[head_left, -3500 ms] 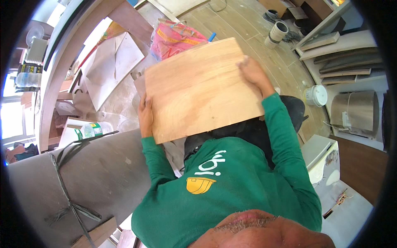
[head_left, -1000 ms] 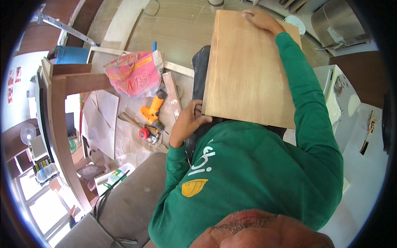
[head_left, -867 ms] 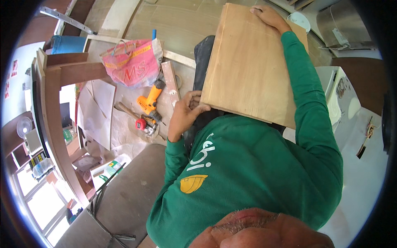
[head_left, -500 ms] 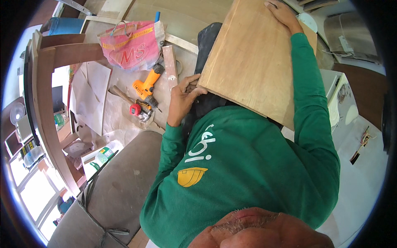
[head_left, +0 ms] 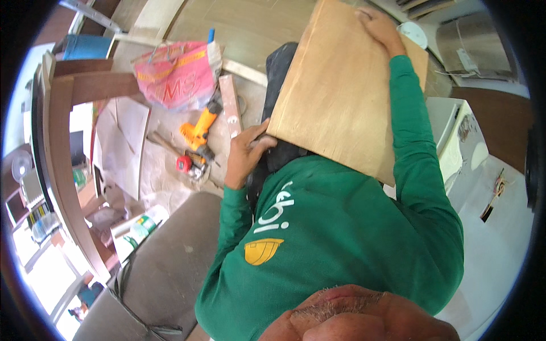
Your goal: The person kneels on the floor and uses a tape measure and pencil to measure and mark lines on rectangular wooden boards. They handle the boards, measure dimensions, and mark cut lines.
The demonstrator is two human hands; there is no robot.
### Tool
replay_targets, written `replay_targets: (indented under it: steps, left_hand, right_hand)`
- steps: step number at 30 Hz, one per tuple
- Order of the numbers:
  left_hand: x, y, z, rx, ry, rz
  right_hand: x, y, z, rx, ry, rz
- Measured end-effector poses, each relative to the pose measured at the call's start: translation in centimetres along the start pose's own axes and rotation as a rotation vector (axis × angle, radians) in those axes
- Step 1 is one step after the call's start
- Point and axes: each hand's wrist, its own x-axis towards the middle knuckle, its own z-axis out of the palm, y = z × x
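Note:
A wide, light-brown wooden board (head_left: 335, 96) lies tilted across my lap. My left hand (head_left: 245, 154) grips its near left corner, with the thumb and fingers pinching the edge. On the far right part of the board's face rests my right hand (head_left: 380, 31), its fingers bent down against the wood. Whatever may be under those fingers is hidden. Left of the board, on the floor, lie an orange and black cordless drill (head_left: 199, 129), a red tape measure (head_left: 183, 163) and a hammer (head_left: 165, 143) with a wooden handle.
A pink sack (head_left: 176, 77) and a narrow wooden strip (head_left: 230, 105) lie beyond the drill. Beside me at the left is a grey cushioned seat (head_left: 165, 256), with a plastic bottle (head_left: 142, 226) past it. A white surface (head_left: 489, 250) stands to my right.
My right hand has slid slightly nearer and left over the board, its fingers more bent. My left hand keeps hold of the corner. The whole view has shifted a little.

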Motion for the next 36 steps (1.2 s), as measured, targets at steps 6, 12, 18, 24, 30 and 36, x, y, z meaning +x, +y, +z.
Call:
replay_targets:
  steps: [6,12,18,24,30,36]
  left_hand:
    - [3.8,1.8,0.2,-0.145,-0.023,-0.207]
    - [5.3,2.2,1.5,-0.344,-0.236,-0.311]
    - [2.5,2.3,1.9,-0.368,-0.229,-0.383]
    - [2.0,1.8,3.5,-0.356,-0.258,-0.330]
    - [-0.1,6.0,7.8,-0.095,-0.246,-0.312]
    - [1.4,5.7,5.6,-0.091,-0.294,-0.309]
  right_hand:
    - [0.0,-3.2,-0.5,-0.043,-0.030,-0.021]
    - [-4.0,-3.0,-4.5,-0.333,0.154,0.047]
    - [-21.8,2.6,-10.2,0.008,0.073,0.486]
    - [-27.8,-0.9,-8.4,0.655,-0.105,0.589]
    - [-21.9,2.8,-7.3,0.413,0.036,0.536]
    - [-20.6,4.6,-6.1,0.263,0.056,0.464]
